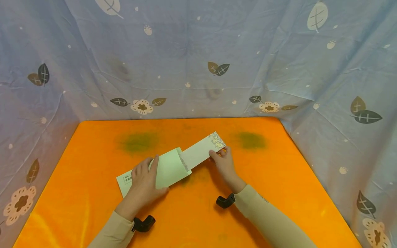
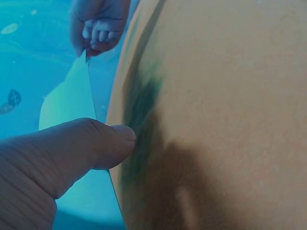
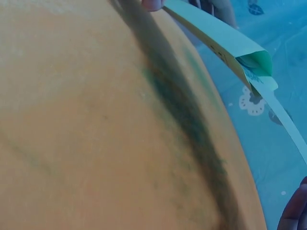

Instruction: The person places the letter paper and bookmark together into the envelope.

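Observation:
My left hand [image 1: 143, 184] grips a pale green envelope [image 1: 170, 169], fingers over its upper edge and thumb along its lower edge. Printed characters in a small box show near the envelope's left end. From its opened right end sticks a white card [image 1: 196, 153] with a patterned gold-and-grey border at its outer end. My right hand [image 1: 225, 167] pinches that outer end between thumb and fingers. The card's inner end is hidden within the envelope. In the right wrist view, the envelope's mouth [image 3: 259, 62] gapes around the card [image 3: 283, 115]; both are held above the table.
An orange-covered table [image 1: 263, 193] lies beneath, with two dark green smudges [image 1: 139, 142] toward its back. Blue-grey curtains [image 1: 186, 44] printed with leaves and flowers hang behind and at both sides. Each wrist wears a black camera mount [image 1: 144, 224].

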Motion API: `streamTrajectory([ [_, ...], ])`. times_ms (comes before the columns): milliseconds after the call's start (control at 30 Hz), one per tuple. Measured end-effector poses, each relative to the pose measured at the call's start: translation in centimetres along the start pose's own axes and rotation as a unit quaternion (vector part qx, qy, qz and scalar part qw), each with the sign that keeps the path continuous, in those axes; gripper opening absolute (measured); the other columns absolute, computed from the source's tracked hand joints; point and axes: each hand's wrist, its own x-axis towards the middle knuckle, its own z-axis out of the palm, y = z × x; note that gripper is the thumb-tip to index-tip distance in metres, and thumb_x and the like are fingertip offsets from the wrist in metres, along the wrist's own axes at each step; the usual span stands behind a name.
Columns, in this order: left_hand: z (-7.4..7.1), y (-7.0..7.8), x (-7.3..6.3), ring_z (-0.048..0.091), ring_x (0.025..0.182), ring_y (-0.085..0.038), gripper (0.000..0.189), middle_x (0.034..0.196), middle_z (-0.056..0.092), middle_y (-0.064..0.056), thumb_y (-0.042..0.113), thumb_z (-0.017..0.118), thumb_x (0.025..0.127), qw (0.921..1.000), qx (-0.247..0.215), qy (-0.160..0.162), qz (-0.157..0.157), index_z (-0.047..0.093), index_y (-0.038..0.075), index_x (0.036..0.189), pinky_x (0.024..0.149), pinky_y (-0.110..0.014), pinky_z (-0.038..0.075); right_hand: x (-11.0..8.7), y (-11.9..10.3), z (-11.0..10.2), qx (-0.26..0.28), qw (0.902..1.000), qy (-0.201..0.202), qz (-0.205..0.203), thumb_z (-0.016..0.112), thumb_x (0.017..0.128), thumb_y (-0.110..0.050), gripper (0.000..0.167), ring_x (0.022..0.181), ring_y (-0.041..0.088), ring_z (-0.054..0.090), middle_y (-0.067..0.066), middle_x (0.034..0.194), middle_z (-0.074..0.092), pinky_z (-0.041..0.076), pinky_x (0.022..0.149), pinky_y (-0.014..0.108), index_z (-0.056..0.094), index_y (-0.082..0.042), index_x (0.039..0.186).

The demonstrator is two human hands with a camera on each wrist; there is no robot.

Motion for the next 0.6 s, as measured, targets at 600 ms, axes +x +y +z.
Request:
streamTrajectory([
  [600, -0.1, 0.0, 0.1, 0.023, 0.129, -0.046, 0.114, 0.144, 0.026, -0.027, 0.043, 0.086, 0.067, 1.0, 0.004, -0.004, 0.002, 0.022, 0.0, 0.152, 0.103, -0.061, 0.015, -1.5, -2.8, 0.2, -0.027, 0.9994, -0.023, 0.003, 0.063, 0.092, -0.002, 0.075, 0.08, 0.041, 0.048, 0.018, 0.11, 0.053, 0.044, 0.09, 0.055, 0.01, -0.007, 0.145],
])
